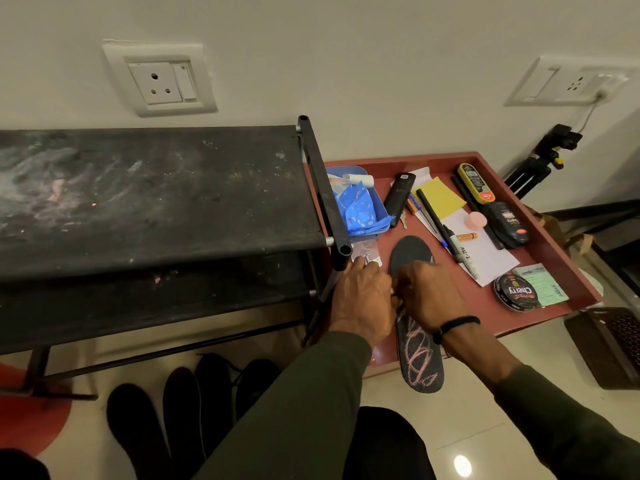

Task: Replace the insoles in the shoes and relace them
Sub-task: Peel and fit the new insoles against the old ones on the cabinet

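Observation:
A dark insole (pixel 417 355) with a pink line pattern lies on the red tray table (pixel 554 265), its heel end hanging over the front edge. My left hand (pixel 362 299) and my right hand (pixel 427 292) meet over the middle of this insole, fingers curled at something small between them that I cannot make out. Two black insoles (pixel 138 427) lie on the floor at the lower left. Beside them stand black shoes (pixel 221 386), partly hidden by my left sleeve.
A black shoe rack (pixel 156 202) stands left of the tray. On the tray are a blue bin (pixel 360 206) with packets, pens, a marker, yellow paper, a shoe-polish tin (pixel 516 292) and polish bottles. A tripod (pixel 540 161) stands at the back right.

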`<state>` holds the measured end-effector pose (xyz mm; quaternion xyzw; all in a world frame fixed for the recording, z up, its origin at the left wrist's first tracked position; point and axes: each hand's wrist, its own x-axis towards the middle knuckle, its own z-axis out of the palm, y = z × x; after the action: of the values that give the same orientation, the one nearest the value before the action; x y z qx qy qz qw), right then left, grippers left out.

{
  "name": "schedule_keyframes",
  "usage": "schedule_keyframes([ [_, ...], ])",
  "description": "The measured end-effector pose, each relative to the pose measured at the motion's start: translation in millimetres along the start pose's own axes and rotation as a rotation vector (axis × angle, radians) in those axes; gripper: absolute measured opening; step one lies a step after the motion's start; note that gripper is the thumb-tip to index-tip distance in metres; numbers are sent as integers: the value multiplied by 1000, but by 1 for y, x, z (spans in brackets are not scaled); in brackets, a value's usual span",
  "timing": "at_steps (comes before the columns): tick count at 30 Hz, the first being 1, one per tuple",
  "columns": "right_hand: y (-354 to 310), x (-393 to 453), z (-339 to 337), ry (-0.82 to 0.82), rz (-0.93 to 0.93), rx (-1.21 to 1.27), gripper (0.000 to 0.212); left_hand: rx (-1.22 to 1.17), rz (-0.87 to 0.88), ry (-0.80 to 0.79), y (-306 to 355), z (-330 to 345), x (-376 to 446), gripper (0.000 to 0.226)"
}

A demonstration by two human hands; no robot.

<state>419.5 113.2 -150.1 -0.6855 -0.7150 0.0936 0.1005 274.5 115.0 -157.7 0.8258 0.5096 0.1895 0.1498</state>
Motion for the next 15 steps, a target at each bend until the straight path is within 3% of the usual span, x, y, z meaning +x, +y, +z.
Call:
schedule_keyframes([
  [5, -1, 16, -1, 73, 163, 164, 27, 17, -8, -35, 3, -5, 0, 27],
  [15, 33, 74, -26, 92, 299, 162, 25, 55, 26, -80, -1, 0, 2, 45],
])
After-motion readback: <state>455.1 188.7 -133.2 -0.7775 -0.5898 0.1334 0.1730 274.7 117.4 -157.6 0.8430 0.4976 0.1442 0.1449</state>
